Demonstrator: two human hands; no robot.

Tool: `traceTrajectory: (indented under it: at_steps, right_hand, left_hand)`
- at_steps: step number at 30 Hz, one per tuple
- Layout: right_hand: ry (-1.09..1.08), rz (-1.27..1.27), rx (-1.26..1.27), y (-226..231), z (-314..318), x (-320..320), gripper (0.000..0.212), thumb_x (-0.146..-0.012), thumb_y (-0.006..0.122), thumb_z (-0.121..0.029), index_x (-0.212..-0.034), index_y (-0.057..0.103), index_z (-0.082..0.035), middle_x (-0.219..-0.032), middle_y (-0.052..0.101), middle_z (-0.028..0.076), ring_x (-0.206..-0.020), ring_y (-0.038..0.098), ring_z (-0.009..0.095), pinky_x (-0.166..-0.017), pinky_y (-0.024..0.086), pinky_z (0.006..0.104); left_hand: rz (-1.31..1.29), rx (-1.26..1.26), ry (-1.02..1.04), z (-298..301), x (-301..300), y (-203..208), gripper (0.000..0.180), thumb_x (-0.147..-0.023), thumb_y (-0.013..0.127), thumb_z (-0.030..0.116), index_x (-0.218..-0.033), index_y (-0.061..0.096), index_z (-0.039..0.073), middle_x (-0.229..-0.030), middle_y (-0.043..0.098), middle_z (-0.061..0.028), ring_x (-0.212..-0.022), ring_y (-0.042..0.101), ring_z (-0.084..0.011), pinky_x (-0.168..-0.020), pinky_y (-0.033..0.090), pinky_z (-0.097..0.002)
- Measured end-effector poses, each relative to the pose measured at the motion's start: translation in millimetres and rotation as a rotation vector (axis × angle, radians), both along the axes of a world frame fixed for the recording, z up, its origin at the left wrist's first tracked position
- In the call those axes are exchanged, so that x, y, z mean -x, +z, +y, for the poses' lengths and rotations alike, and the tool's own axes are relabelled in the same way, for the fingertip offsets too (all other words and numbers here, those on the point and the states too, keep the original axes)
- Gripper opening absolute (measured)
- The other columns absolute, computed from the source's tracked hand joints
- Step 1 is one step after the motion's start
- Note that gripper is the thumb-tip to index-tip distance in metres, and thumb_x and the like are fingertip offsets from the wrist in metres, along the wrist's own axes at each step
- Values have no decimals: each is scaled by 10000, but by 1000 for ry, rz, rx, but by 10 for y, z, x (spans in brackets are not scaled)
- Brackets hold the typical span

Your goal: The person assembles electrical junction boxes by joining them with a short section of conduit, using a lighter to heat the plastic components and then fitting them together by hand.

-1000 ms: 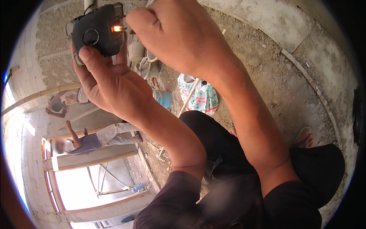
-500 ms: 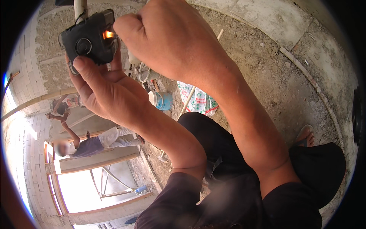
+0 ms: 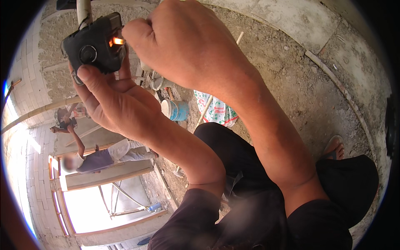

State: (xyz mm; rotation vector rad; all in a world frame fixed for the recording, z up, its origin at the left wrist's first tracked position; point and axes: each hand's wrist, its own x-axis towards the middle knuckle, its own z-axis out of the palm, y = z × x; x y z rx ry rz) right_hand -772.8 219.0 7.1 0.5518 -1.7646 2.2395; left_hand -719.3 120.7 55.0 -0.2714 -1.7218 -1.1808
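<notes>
Your left hand (image 3: 112, 100) clamps the black box (image 3: 93, 41) up at the far left against the pale pipe (image 3: 83, 10), steadying it so your right hand (image 3: 187, 46) can pinch at its orange-lit opening (image 3: 118, 41).

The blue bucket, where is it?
In the head view the blue bucket sits on the dirt ground near the middle, just right of the left hand, beside a patterned bag.
</notes>
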Motion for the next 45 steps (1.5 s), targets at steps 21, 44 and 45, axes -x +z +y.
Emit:
traceTrajectory:
  at_steps: [21,44,45]
  right_hand:
    - [35,17,-10,-28,29,16,441,-877,592,-295,-575,667,17,-546,619,233,-526,671,369,-541,574,452]
    - [46,-28,-39,-39,9,53,443,-881,583,-308,-600,667,25,-592,638,247,-568,686,373,-577,581,457]
    - [36,-25,-26,-44,1,55,444,-880,583,-309,-599,668,25,-589,638,247,-563,685,372,-576,581,456]
  left_hand:
    - [14,74,-14,-81,31,-4,433,-1015,629,264,-1265,523,-74,-1072,685,-193,-976,716,-249,-790,646,-349]
    - [-17,78,-5,-93,34,-28,404,-1018,623,254,-1219,536,-86,-1103,657,-227,-1051,680,-276,-919,601,-428]
    - [-17,78,-6,-96,43,-30,404,-1018,623,254,-1219,536,-86,-1103,657,-227,-1051,680,-276,-919,601,-428]
